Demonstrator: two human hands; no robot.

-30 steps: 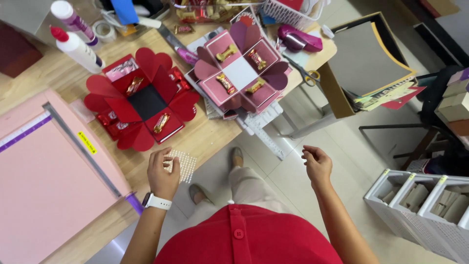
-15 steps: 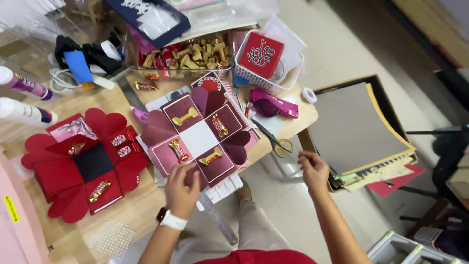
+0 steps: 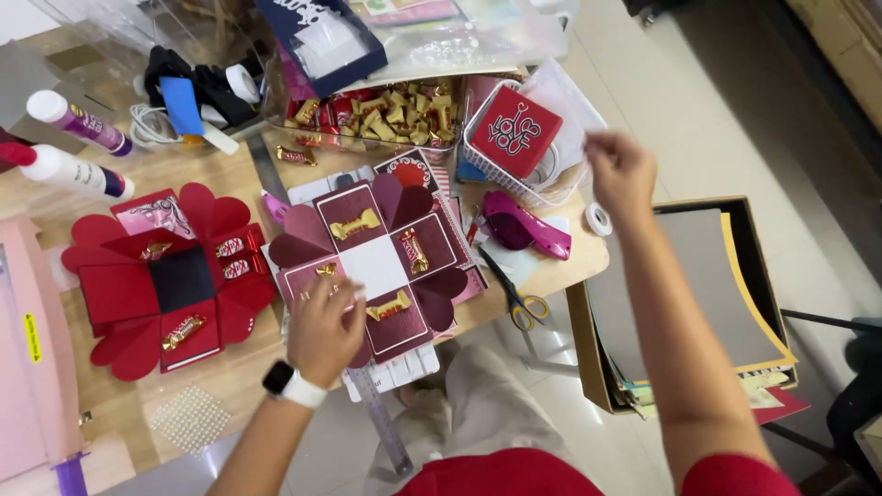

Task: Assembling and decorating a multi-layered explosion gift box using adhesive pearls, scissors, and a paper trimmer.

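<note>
My left hand [image 3: 326, 326] rests on the front left flap of an unfolded maroon paper box [image 3: 372, 262], whose flaps carry small gold-wrapped candies [image 3: 356, 223]. My right hand [image 3: 620, 174] is raised beside a white wire basket [image 3: 478, 158] that holds a red square lid [image 3: 514, 130]. Its fingers are pinched together, and I cannot tell whether anything sits between them. A second unfolded box, red with heart-shaped flaps [image 3: 165, 280], lies to the left on the wooden table [image 3: 230, 372].
A clear tray of wrapped candies [image 3: 386, 115] stands behind the maroon box. A pink tape dispenser [image 3: 528, 228], scissors [image 3: 514, 294], a tape roll [image 3: 598, 219] and a steel ruler [image 3: 381, 418] lie near the table edge. Glue bottles [image 3: 73, 170] are at left, a box of card sheets [image 3: 680, 294] on the floor.
My left hand has settled onto the maroon box's front left flap. My right hand rose from beside the table edge up to the wire basket. The view swung a little further right.
</note>
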